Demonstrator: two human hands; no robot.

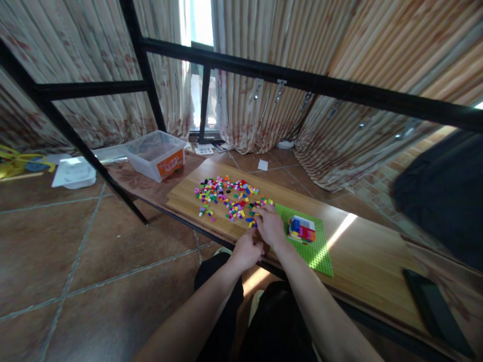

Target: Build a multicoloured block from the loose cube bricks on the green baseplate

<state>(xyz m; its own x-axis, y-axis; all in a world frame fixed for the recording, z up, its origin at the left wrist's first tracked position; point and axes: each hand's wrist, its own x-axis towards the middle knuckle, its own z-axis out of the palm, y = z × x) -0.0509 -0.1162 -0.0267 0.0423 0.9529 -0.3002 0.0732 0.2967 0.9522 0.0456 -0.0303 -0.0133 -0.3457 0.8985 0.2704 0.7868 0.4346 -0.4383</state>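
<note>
Here, left hand point(247, 251) and right hand point(270, 226) curl fingers, grip unclear, near one green baseplate point(320, 246) bearing one brick build point(302, 230).

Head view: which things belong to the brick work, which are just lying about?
Job, apparently: loose toy bricks, green studded baseplate, multicoloured brick build on it, wooden board beneath; possibly the clear plastic bin.
Lying about, apparently: white paper on floor, white plastic tray, dark flat slab.
</note>
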